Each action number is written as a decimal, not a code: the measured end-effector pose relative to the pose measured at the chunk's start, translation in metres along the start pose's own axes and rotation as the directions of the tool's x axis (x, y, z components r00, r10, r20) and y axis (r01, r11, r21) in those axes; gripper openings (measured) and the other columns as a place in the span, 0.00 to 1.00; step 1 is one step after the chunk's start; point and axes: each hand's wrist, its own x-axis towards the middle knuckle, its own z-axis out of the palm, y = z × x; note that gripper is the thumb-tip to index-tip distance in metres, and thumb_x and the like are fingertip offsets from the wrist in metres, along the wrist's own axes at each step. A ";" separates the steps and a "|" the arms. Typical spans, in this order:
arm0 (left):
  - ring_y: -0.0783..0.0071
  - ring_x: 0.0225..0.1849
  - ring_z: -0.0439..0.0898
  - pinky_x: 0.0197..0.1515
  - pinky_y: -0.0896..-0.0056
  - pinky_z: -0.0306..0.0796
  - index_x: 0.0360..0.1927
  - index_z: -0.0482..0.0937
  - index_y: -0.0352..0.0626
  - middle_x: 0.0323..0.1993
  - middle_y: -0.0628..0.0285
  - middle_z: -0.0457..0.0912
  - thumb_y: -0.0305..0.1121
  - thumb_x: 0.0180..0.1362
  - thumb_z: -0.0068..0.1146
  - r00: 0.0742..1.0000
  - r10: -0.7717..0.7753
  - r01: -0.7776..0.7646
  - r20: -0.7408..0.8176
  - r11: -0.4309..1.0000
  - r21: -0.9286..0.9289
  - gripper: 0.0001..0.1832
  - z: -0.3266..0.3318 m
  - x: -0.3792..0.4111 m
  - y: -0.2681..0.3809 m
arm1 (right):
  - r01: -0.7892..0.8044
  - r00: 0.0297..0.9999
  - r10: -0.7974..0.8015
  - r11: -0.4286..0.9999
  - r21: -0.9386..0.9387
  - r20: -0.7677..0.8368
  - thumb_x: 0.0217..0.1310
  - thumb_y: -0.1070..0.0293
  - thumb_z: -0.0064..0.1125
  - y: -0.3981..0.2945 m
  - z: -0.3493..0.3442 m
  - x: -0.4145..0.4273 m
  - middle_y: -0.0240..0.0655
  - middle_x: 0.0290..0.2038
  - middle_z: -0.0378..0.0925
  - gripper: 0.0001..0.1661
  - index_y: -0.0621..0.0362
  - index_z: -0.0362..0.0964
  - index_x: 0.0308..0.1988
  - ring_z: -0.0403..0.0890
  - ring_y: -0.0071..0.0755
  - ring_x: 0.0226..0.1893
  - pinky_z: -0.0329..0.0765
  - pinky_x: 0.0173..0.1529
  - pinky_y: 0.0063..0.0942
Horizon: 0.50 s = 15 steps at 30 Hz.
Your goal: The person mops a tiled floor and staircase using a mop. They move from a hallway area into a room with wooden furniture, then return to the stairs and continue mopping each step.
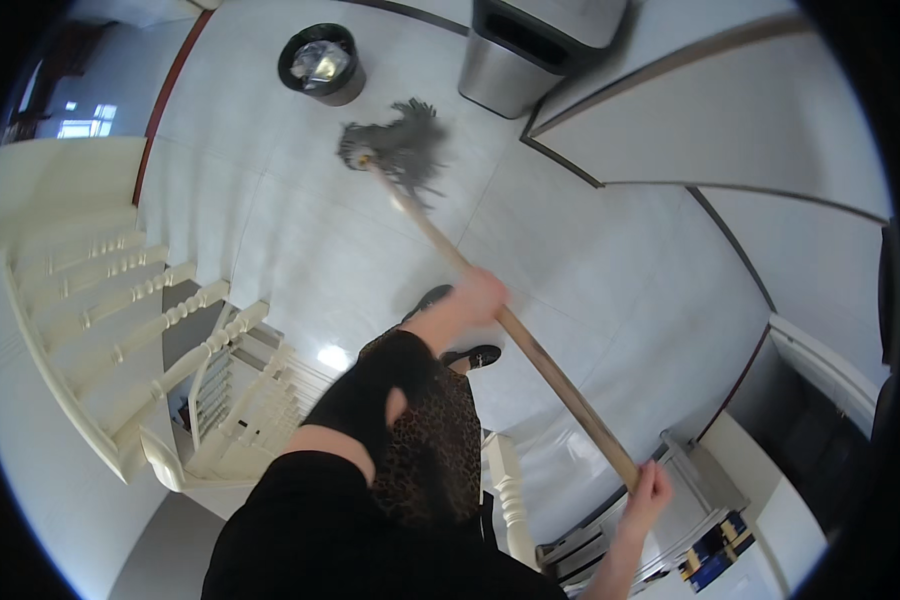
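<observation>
A wooden mop handle runs diagonally across the view. My left hand, slightly blurred, is wrapped around its middle. Near the handle's upper end, at the lower right, my right hand grips the wood. At the far end a grey string mop head lies spread on the pale tiled floor, its strands blurred on one side. Both of my black shoes show beneath a leopard-print garment.
A dark waste bin holding rubbish stands beyond the mop head. Right of it is a steel bin. Cream balusters border a stairwell at left; another baluster post rises near me. Folded metal equipment leans at lower right.
</observation>
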 end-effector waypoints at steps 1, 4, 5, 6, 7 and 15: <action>0.57 0.30 0.75 0.34 0.57 0.68 0.18 0.78 0.48 0.20 0.57 0.76 0.34 0.35 0.57 0.997 -0.068 0.069 -0.046 0.998 0.013 0.04 -0.017 -0.012 -0.017 | 0.210 0.978 -0.209 0.975 -0.069 0.017 0.51 0.72 0.49 -0.028 0.028 0.002 0.30 0.14 0.64 0.10 0.64 0.68 0.20 0.63 0.23 0.14 0.58 0.19 0.21; 0.54 0.27 0.71 0.31 0.57 0.65 0.12 0.71 0.45 0.18 0.56 0.72 0.34 0.27 0.59 0.927 -0.155 0.103 -0.341 0.981 -0.166 0.09 -0.025 -0.059 -0.085 | 0.518 0.845 -0.504 0.855 -0.035 0.177 0.43 0.76 0.53 -0.079 0.081 0.011 0.35 0.14 0.66 0.03 0.62 0.69 0.20 0.67 0.31 0.14 0.63 0.20 0.24; 0.53 0.27 0.70 0.29 0.58 0.65 0.12 0.69 0.45 0.17 0.56 0.71 0.34 0.28 0.58 0.906 -0.195 0.132 -0.376 0.973 -0.187 0.09 -0.022 -0.075 -0.105 | 0.656 0.739 -0.645 0.755 0.011 0.197 0.40 0.78 0.54 -0.092 0.098 0.014 0.36 0.14 0.66 0.01 0.61 0.70 0.20 0.69 0.33 0.15 0.65 0.20 0.25; 0.53 0.26 0.69 0.28 0.58 0.64 0.11 0.67 0.44 0.16 0.55 0.70 0.33 0.31 0.58 0.883 -0.211 0.130 -0.420 0.968 -0.215 0.10 -0.021 -0.091 -0.120 | 0.679 0.696 -0.661 0.733 0.041 0.280 0.37 0.78 0.55 -0.109 0.109 0.013 0.35 0.16 0.68 0.03 0.59 0.71 0.21 0.70 0.35 0.17 0.66 0.21 0.26; 0.53 0.26 0.69 0.28 0.58 0.63 0.11 0.66 0.42 0.16 0.55 0.69 0.32 0.32 0.59 0.849 -0.240 0.140 -0.471 0.961 -0.237 0.12 -0.020 -0.108 -0.129 | 0.699 0.645 -0.673 0.711 0.076 0.361 0.35 0.78 0.56 -0.126 0.120 0.011 0.34 0.18 0.70 0.05 0.58 0.71 0.21 0.72 0.36 0.19 0.67 0.21 0.26; 0.54 0.26 0.69 0.29 0.60 0.64 0.12 0.67 0.42 0.16 0.56 0.68 0.30 0.33 0.63 0.788 -0.445 0.319 -0.425 0.886 -0.335 0.13 0.000 -0.165 -0.117 | -0.134 0.623 -0.643 0.474 0.870 0.446 0.48 0.75 0.45 -0.121 0.149 -0.022 0.32 0.18 0.70 0.10 0.59 0.67 0.17 0.71 0.32 0.24 0.66 0.42 0.32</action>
